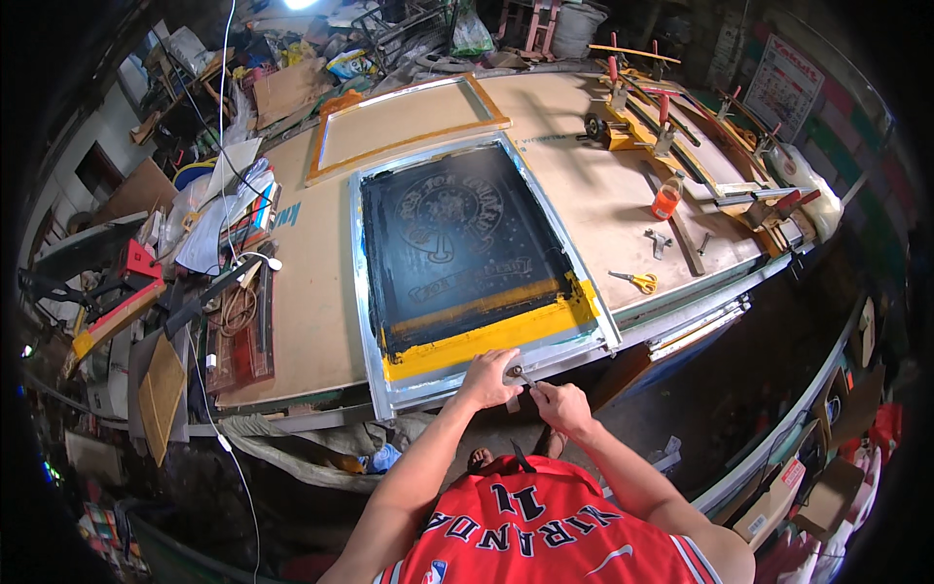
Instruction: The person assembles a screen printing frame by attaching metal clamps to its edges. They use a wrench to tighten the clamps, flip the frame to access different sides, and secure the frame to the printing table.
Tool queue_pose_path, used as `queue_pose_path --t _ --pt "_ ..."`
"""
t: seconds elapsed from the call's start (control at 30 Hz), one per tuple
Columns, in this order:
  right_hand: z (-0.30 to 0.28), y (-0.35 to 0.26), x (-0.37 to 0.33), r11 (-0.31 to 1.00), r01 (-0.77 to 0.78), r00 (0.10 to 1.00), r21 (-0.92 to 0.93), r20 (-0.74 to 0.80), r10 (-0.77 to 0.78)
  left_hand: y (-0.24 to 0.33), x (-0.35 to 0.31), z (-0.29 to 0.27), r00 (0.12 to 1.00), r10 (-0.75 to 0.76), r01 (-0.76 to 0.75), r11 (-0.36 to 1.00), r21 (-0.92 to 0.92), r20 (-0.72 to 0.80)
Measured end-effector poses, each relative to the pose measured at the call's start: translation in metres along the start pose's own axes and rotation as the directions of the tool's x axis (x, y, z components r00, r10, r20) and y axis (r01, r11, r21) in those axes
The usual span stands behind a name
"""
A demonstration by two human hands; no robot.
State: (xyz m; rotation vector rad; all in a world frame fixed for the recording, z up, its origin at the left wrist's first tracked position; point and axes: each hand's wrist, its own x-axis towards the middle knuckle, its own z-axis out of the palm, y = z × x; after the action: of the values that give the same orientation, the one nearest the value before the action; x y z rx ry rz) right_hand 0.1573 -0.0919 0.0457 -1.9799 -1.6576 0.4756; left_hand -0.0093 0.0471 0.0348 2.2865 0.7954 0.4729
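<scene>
Now two hands (486, 381) (563, 408), one tool (525, 378), one screen (462, 248)

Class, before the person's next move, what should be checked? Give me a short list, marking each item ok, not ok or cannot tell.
1. Left hand at the near edge of the metal frame: ok.
2. Right hand gripping the metal tool: ok.
3. Tool's far end firmly seated: cannot tell, too small.
4. Scissors apart from the frame: ok.
5. Orange bottle apart from the frame: ok.
6. Left side of the table tidy: not ok, clutter lies there.
</scene>
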Motion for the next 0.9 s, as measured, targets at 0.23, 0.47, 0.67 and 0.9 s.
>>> queue_pose_path --t 0.23,0.47,0.67,0.9 --pt "-0.023 -0.001 0.016 0.967 0.078 0.986 -0.242 0.165 -0.038 0.036 0.021 0.02 0.968 -0.248 0.245 0.915 0.321 -0.035" --pt "-0.039 0.003 0.056 0.768 0.371 0.903 -0.521 0.397 -0.167 0.032 0.023 0.063 0.962 -0.18 0.253 0.869 0.426 -0.206" --pt "-0.033 0.02 0.066 0.771 0.466 0.878 -0.434 0.335 -0.342 0.048 0.021 0.053 0.976 -0.156 0.202 0.904 0.377 -0.149" --pt "-0.036 0.047 0.092 0.865 0.463 0.873 -0.192 0.269 -0.407 0.054 0.022 0.049 0.965 -0.214 0.251 0.924 0.287 -0.153"
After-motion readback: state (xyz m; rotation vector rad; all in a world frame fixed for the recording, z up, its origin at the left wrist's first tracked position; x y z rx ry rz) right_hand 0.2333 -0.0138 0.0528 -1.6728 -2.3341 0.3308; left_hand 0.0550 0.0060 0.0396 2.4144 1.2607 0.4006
